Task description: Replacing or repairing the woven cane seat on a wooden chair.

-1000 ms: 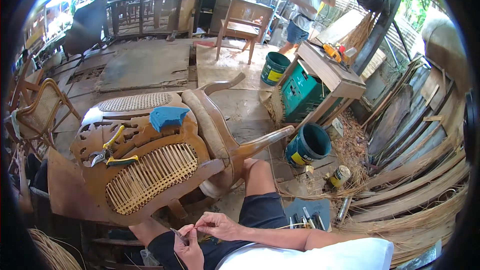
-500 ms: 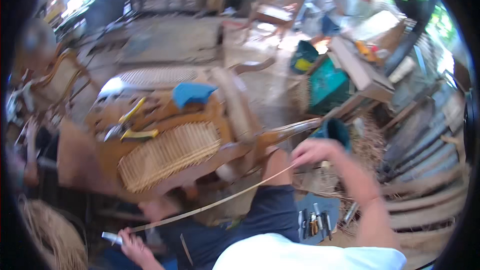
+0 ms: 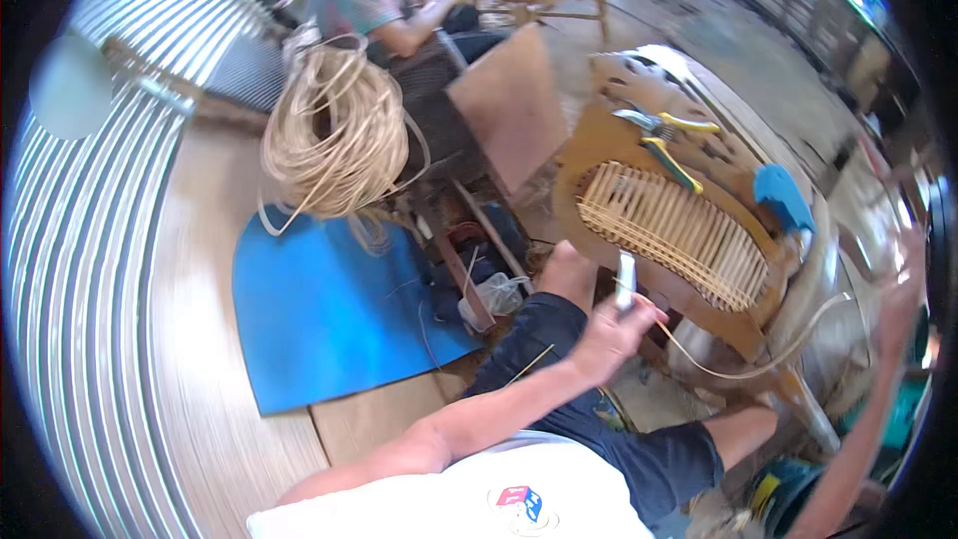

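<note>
My left hand is closed on a short, pale metal blade-like piece that points up, and on one end of a thin cane strip. The strip bows down and to the right, then curls up towards my right hand, which is raised at the right edge. Motion smears that hand, so its fingers and any grip on the strip cannot be made out. Beyond my left hand lies a carved wooden chair part with a partly woven cane panel. Yellow-handled pruning shears rest on it.
A blue pad sits on the chair's right side. At left, a large cane coil stands by a blue sheet on a wooden bench. Another person sits at the back. Corrugated metal lines the left.
The view has swung left, bringing the cane coil and blue sheet in. My right hand is now raised far to the right, and the strip sags in a curve.
</note>
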Available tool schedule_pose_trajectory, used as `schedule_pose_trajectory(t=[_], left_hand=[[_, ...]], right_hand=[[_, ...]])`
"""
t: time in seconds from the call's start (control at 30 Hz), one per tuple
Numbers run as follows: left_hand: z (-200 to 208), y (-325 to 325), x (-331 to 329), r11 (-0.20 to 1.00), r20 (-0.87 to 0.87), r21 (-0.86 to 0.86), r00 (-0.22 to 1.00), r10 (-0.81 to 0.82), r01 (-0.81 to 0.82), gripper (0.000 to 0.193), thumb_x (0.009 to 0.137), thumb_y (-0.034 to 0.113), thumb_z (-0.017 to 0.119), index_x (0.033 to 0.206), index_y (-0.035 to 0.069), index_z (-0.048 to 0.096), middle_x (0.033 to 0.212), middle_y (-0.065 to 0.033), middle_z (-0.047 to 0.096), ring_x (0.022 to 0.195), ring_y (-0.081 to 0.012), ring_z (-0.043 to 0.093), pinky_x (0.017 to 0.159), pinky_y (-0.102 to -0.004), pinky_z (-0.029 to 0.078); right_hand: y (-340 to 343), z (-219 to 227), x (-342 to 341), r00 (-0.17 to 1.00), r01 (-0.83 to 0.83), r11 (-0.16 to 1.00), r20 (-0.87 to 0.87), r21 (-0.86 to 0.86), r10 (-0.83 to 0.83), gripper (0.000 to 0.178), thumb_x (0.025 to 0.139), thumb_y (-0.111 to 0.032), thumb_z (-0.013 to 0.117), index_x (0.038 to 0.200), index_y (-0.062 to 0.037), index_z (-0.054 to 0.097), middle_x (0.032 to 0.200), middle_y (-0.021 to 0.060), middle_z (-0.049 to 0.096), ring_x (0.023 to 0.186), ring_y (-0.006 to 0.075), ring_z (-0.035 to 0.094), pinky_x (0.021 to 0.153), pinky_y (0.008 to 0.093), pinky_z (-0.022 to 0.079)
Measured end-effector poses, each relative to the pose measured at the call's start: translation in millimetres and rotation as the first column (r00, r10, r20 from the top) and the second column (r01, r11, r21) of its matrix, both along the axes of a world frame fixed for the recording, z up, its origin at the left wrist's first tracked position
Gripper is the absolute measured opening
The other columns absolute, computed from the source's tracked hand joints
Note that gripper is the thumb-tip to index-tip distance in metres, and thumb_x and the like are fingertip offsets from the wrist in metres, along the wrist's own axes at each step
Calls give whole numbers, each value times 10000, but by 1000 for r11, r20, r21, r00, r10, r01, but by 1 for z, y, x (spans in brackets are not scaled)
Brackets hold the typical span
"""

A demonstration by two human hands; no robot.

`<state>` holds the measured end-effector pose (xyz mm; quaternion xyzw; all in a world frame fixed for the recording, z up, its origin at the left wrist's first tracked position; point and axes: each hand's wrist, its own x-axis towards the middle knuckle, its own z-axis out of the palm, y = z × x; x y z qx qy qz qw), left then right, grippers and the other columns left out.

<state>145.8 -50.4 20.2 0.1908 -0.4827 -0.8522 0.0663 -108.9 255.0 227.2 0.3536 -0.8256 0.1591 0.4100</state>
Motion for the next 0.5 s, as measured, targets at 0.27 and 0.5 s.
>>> schedule_pose_trajectory(t=[0.27, 0.5], left_hand=[[17, 1, 20, 965, -107, 262, 994, 17, 12, 114, 977, 139, 696, 1080, 129, 648, 852, 72, 599, 607, 8, 408, 510, -181, 292], [12, 12, -7, 1000, -158, -29, 987, 5, -10, 88, 947, 72, 717, 1035, 78, 710, 987, 4, 697, 836, -52, 610, 732, -197, 490]], right_hand=[[-182, -142, 176, 378, -351, 896, 834, -273, 403, 369, 915, -71, 695, 1262, -21, 578, 924, 162, 697, 797, 300, 701, 699, 379, 552], [-134, -122, 143, 232, -289, 907, 896, -307, 377, 172, 896, -58, 713, 1054, -2, 676, 824, 139, 698, 698, 248, 673, 642, 349, 527]])
